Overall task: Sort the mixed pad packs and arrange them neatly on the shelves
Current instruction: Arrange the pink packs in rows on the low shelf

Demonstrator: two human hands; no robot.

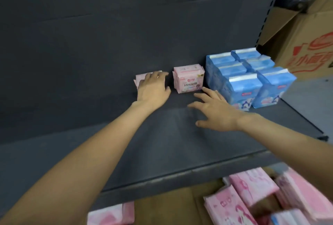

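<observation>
On the dark grey shelf (108, 143), several blue pad packs (243, 84) stand in rows at the right end. Left of them a pink pad pack (188, 78) stands upright against the back wall. My left hand (153, 89) rests over a second pink pack (140, 77) further left, mostly hiding it; whether the fingers grip it is unclear. My right hand (214, 109) hovers above the shelf with fingers spread, holding nothing, just in front of the upright pink pack and beside the blue packs.
Below the shelf's front edge lies a cardboard box (162, 210) with several loose pink packs (252, 197). Beyond the shelf's slotted upright (268, 13) at the right stands a large cardboard carton with red print (310, 44).
</observation>
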